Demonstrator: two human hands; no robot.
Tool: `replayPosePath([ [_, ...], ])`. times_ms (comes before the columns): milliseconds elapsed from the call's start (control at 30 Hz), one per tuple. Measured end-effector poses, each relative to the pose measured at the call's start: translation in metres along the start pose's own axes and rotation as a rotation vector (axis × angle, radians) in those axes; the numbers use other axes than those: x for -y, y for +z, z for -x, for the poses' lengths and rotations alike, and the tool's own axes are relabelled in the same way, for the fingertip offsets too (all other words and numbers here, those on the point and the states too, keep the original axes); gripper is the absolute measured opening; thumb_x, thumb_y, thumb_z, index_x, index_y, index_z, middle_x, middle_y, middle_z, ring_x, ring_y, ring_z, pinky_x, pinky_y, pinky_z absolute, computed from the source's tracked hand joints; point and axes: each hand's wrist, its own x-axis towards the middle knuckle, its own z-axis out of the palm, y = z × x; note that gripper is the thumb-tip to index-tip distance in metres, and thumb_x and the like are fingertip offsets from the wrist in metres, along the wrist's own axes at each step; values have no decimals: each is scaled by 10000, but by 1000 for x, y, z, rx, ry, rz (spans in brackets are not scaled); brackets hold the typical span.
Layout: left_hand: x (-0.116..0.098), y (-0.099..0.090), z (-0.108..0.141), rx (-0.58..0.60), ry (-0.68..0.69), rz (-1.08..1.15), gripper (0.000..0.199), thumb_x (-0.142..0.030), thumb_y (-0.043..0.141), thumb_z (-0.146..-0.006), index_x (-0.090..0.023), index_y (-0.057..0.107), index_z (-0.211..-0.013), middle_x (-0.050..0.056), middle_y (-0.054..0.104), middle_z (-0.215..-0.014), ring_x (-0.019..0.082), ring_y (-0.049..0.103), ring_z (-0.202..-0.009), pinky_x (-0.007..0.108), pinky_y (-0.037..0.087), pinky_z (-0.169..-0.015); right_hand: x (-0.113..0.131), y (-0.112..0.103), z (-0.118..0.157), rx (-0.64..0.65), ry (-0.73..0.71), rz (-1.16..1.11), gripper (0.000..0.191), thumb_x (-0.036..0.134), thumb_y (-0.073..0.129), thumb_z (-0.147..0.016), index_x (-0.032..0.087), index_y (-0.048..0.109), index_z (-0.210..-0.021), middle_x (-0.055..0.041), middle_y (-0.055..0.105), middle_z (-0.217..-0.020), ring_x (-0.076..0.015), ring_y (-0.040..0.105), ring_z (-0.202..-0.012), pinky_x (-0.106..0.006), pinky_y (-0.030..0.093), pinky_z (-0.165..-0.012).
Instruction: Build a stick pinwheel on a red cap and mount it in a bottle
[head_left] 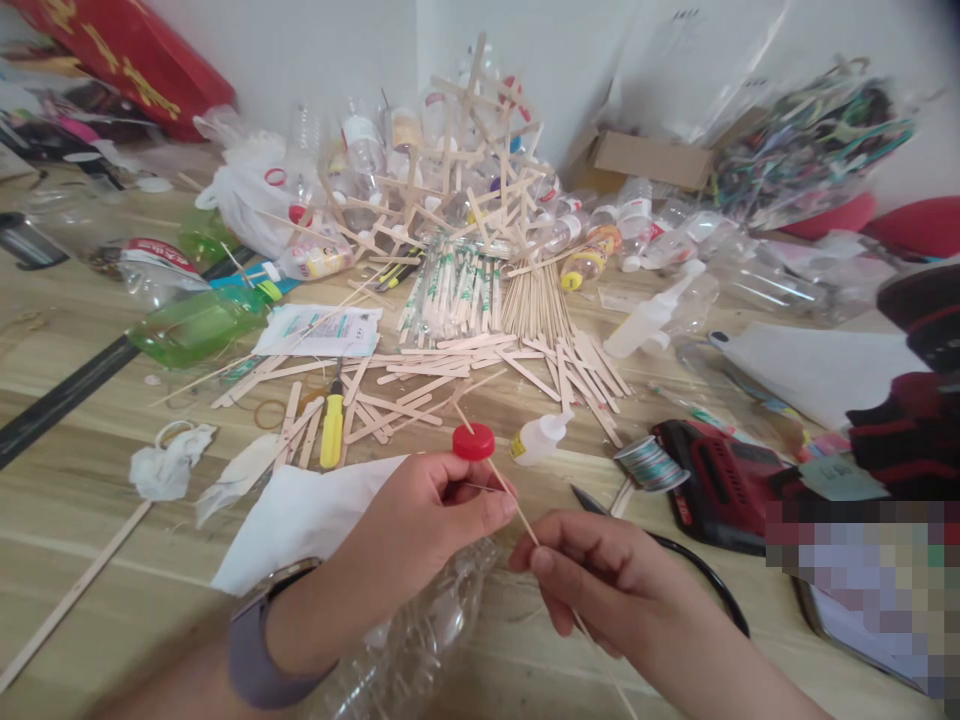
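Observation:
A red bottle cap (473, 442) sits on a thin wooden skewer (525, 522), which pokes out through it at the far end. My left hand (427, 510) is closed around the skewer just below the cap, its index finger by the cap's edge; the other fingertips are partly hidden. Lower down, my right hand (600, 575) pinches the same skewer between thumb and fingers, and the skewer runs on toward the bottom edge. A clear plastic bottle (420, 630) lies beneath my left forearm. Just beyond my hands stands a small white glue bottle (540, 438).
Popsicle sticks (420, 365), bundled skewers (536, 300) and a yellow-handled screwdriver (332, 428) lie ahead. Plastic bottles and a stick structure (480, 150) crowd the back. At right are scissors (697, 570), a wire spool (651, 465), a red-black power tool (720, 480) and a phone (862, 620).

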Motion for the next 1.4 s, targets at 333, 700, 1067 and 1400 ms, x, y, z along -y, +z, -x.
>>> replayPosePath([
  [333, -4, 2, 3, 31, 34, 30, 212, -386, 646, -778, -179, 627, -739, -44, 488, -635, 108, 413, -607, 228, 334, -575, 6, 3, 3, -42, 51, 36, 380, 558, 536, -836, 208, 543, -687, 50, 478, -532, -74, 273, -416, -226, 196, -385],
  [700, -6, 4, 5, 56, 85, -31, 201, -369, 582, -826, -178, 600, -766, -29, 520, -681, 118, 437, -647, 227, 355, -589, 13, 7, 11, -87, 115, 4, 304, 467, 589, -833, 197, 552, -696, 56, 481, -552, -67, 285, -445, -212, 184, -394],
  [1067, -7, 5, 6, 30, 71, -59, 179, -337, 556, -819, -184, 574, -728, -31, 515, -656, 123, 441, -635, 233, 353, -585, 9, 7, 7, -80, 42, 84, 279, 416, 548, -862, 206, 526, -680, 47, 490, -551, -72, 320, -440, -203, 213, -382],
  [1400, -10, 9, 7, 5, 10, -30, 145, -295, 558, -787, -184, 545, -695, -42, 506, -638, 120, 454, -628, 242, 358, -606, 10, 9, 8, -70, 49, 139, 290, 391, 535, -865, 210, 501, -642, 46, 488, -536, -71, 319, -425, -201, 216, -369],
])
